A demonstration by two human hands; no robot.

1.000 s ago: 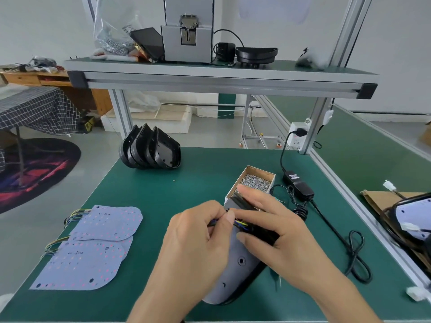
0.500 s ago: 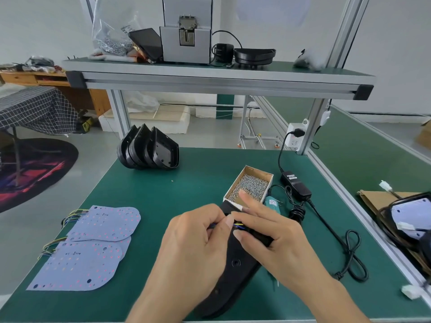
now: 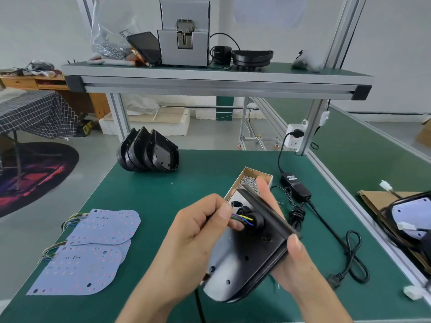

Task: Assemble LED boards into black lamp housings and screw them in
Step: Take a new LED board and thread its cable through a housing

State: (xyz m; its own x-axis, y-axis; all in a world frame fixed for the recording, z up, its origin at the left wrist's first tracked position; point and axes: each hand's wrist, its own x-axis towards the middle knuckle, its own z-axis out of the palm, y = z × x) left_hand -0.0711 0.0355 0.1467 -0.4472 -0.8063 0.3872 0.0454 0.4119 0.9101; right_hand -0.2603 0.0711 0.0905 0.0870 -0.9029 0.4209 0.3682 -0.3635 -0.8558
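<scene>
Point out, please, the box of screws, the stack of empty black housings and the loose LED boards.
box of screws (image 3: 249, 180), head view, on the screws inside the box.
stack of empty black housings (image 3: 163, 155), head view, inner face of the nearest housing.
loose LED boards (image 3: 105, 227), head view, middle of the upper board.

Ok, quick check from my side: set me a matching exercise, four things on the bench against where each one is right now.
Things:
1. spare LED boards
2. empty black housings
3. screw box
4. coloured wires

Places:
a. pinched in the left hand, at the port of the housing in hand
b. flat on the green mat, near left
c. behind the right hand, mid bench
d. nested on edge at the far left of the bench

Pairs: 1-b, 2-d, 3-c, 4-a
</scene>
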